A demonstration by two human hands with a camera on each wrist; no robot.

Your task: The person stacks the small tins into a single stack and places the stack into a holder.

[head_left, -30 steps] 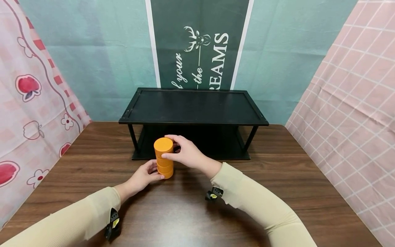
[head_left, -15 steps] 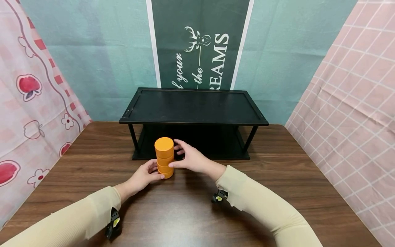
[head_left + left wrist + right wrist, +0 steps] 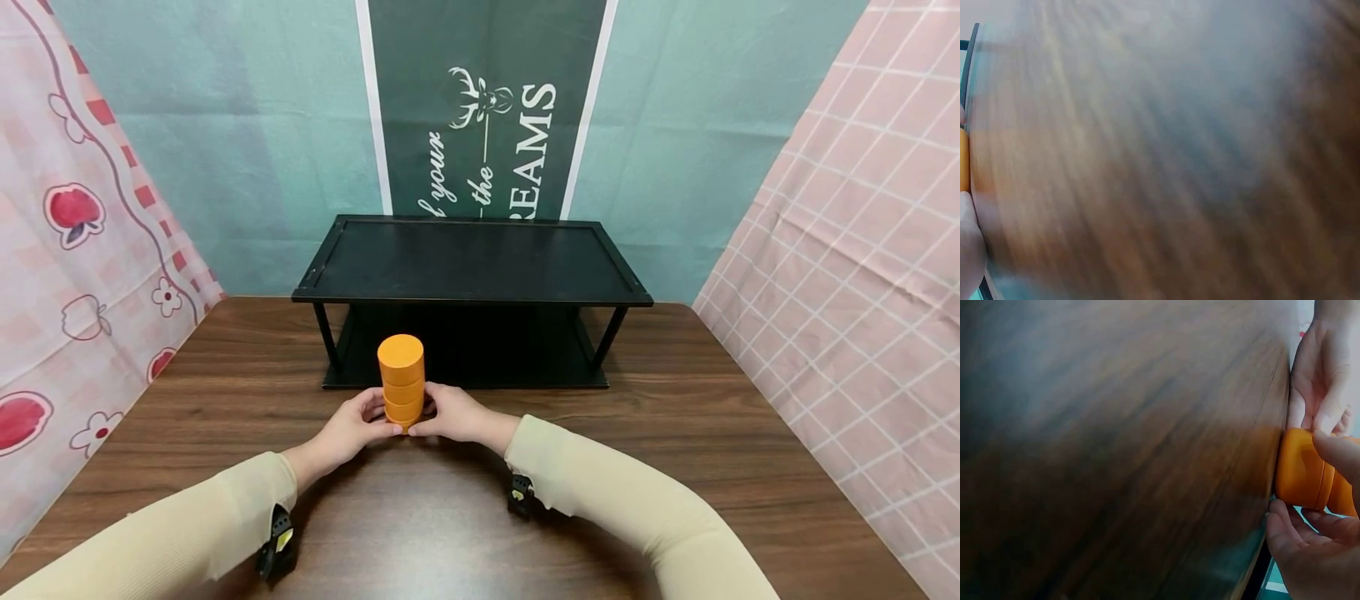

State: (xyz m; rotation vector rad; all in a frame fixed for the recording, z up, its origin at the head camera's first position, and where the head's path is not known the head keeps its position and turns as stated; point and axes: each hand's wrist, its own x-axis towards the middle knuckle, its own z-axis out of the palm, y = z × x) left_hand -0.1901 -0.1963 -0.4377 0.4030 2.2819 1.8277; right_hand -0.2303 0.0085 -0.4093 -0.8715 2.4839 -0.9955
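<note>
An upright stack of orange cylinders (image 3: 402, 377) stands on the wooden table, in front of a black rack. At its base on the left, my left hand (image 3: 347, 430) grips the lowest part between thumb and fingers. My right hand (image 3: 459, 416) holds the same low part from the right, thumb in front and fingers behind. Both thumb tips lie close together at the front. The right wrist view shows the bottom orange cylinder (image 3: 1300, 475) at the tabletop between both hands. Only a sliver of the orange stack (image 3: 964, 159) appears in the left wrist view.
The two-tier black rack (image 3: 480, 262) stands at the back of the table (image 3: 675, 433), close behind the stack. Fabric hangs on three sides: a fruit-patterned cloth (image 3: 97, 250) left, a teal one (image 3: 660, 125) behind, a pink checked one (image 3: 862, 250) right.
My right hand has slid down from the top of the stack to its base and now grips there. The left hand has stayed at the base, and the stack stands nearly where it was.
</note>
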